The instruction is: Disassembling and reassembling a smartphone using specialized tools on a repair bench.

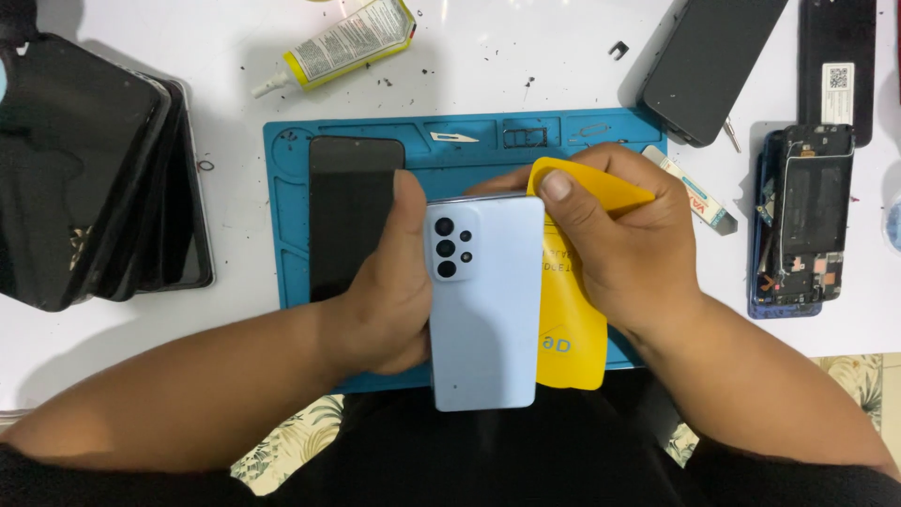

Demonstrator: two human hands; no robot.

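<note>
Head view, looking down at a blue mat (291,216) on a white worktop (526,56). Over the mat's near edge, the left hand (389,282) clamps a pale blue phone (486,310) camera-side up, while the right hand (624,225) pinches a yellow plastic card (568,329) against the phone's right edge. A black screen (352,211) lies on the mat's left part. Judging by this, too much pressure could make the card slip, or the phone, hanging partly past the mat's near edge, could drop into the lap.

Both hands hold pale-blue phone (486,300), yellow card (572,310).
</note>
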